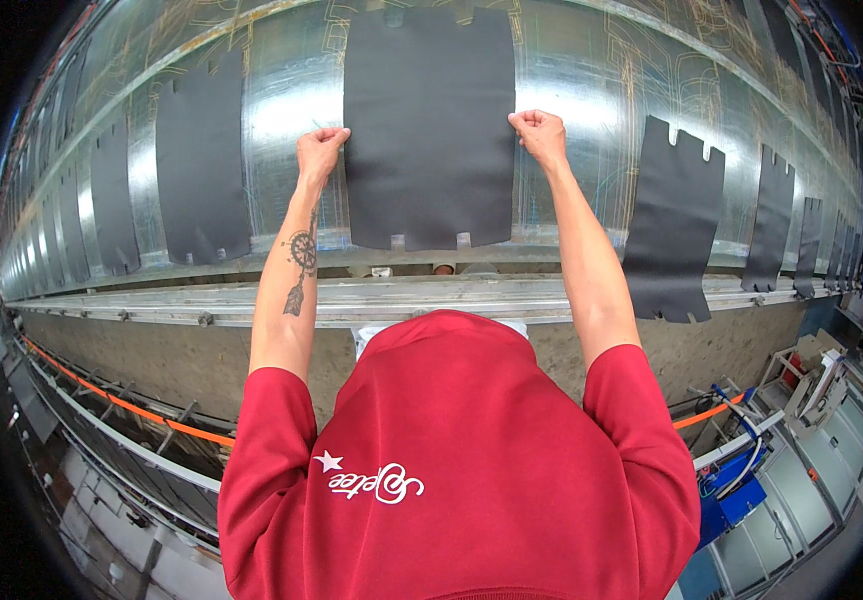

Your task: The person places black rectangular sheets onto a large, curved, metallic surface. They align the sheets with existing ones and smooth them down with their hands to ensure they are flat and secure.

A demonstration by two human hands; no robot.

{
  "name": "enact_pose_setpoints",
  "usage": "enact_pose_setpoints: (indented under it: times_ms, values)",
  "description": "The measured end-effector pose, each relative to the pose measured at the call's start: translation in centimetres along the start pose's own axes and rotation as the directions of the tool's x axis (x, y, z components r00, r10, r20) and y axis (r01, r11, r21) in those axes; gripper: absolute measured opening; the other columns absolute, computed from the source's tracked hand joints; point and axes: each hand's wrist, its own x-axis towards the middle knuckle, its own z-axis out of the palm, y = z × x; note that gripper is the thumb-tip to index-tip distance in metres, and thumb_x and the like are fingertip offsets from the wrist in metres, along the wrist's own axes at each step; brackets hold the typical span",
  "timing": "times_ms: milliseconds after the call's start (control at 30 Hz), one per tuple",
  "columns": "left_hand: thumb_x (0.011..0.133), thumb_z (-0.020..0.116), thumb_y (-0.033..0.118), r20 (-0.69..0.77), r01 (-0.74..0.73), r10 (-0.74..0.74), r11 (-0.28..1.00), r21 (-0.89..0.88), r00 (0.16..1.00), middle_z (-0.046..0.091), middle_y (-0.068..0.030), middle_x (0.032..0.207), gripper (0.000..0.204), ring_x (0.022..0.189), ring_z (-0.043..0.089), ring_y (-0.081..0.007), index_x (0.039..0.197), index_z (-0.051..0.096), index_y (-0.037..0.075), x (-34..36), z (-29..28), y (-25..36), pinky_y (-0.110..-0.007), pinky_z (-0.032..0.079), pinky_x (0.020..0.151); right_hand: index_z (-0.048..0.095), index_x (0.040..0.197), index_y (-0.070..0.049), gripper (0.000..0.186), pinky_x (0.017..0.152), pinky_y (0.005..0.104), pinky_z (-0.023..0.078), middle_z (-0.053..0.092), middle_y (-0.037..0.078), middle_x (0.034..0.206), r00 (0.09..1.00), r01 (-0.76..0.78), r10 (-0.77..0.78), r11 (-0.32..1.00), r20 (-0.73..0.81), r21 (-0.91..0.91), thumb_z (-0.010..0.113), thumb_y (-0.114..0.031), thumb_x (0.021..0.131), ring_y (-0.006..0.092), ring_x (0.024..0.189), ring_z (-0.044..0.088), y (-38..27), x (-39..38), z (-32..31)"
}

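Note:
A large dark grey sheet (429,130), with notches cut in its top and bottom edges, lies in front of me on a shiny metal table (296,100). My left hand (322,152) pinches the sheet's left edge between thumb and fingertips. On the opposite side, my right hand (539,136) is closed in a pinch at the right edge, a little higher up. Both arms reach forward, and the sheet looks flat between them. What lies under the sheet is hidden.
More notched dark sheets lie in a row, one to the left (201,160) and another to the right (676,220) overhanging the near rail (451,300). Thin coloured lines mark the metal. Behind me at right are blue machine parts (736,510); an orange strip (141,408) runs at left.

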Motion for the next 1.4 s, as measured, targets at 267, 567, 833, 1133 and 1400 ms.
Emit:
enact_pose_setpoints:
  times_ms: [267,567,833,1133,1400]
  values:
    - [0.08,0.082,0.024,-0.018,-0.013,0.013,1.0,-0.013,1.0,0.076,-0.0065,0.086,0.027,0.077,0.067,-0.0116,0.095,0.078,0.002,-0.09,0.13,0.13,-0.027,0.052,0.073,0.075,0.087,-0.003,0.026,0.055,0.0238,0.051,0.07,0.002,0.071,1.0,0.003,-0.003,1.0,0.003,0.021,0.078,-0.029,0.084,0.0076,0.057,0.063,0.02,0.07,0.08]
    - [0.081,0.082,0.024,-0.01,-0.002,0.002,1.0,-0.027,1.0,0.076,-0.0067,0.088,0.027,0.077,0.067,-0.0117,0.096,0.078,0.002,0.18,0.2,-0.41,-0.028,0.052,0.072,0.075,0.087,-0.003,0.024,0.055,0.0229,0.051,0.07,0.001,0.07,1.0,0.01,-0.01,1.0,0.013,0.02,0.077,-0.027,0.084,0.0075,0.058,0.063,0.2,0.18,0.08]
    - [0.082,0.081,0.024,-0.01,-0.008,0.008,1.0,0.0,1.0,0.076,-0.0078,0.088,0.028,0.079,0.068,-0.013,0.098,0.078,0.001,0.2,0.16,-0.55,-0.028,0.052,0.074,0.076,0.087,-0.004,0.025,0.055,0.0239,0.051,0.07,0.001,0.069,1.0,0.008,-0.008,1.0,0.007,0.001,0.077,-0.029,0.084,0.0075,0.057,0.063,0.31,0.22,0.11]
    - [0.082,0.081,0.023,-0.002,-0.004,0.004,1.0,-0.029,1.0,0.076,-0.0078,0.089,0.03,0.08,0.068,-0.0126,0.098,0.077,-0.001,0.38,0.2,-0.76,-0.027,0.052,0.075,0.075,0.087,-0.004,0.027,0.055,0.0235,0.051,0.07,0.001,0.07,1.0,-0.01,0.009,1.0,-0.018,-0.006,0.077,-0.03,0.084,0.0071,0.057,0.062,0.2,0.16,0.1]
    - [0.081,0.081,0.023,-0.02,-0.032,0.031,0.998,-0.046,0.999,0.075,-0.0081,0.085,0.029,0.077,0.068,-0.0126,0.096,0.077,-0.002,-0.09,0.29,-0.33,-0.027,0.053,0.073,0.074,0.088,-0.003,0.026,0.054,0.0235,0.051,0.07,0.002,0.071,1.0,-0.004,0.003,0.999,-0.027,-0.049,0.078,-0.028,0.085,0.0067,0.058,0.061,-0.19,-0.1,0.17]
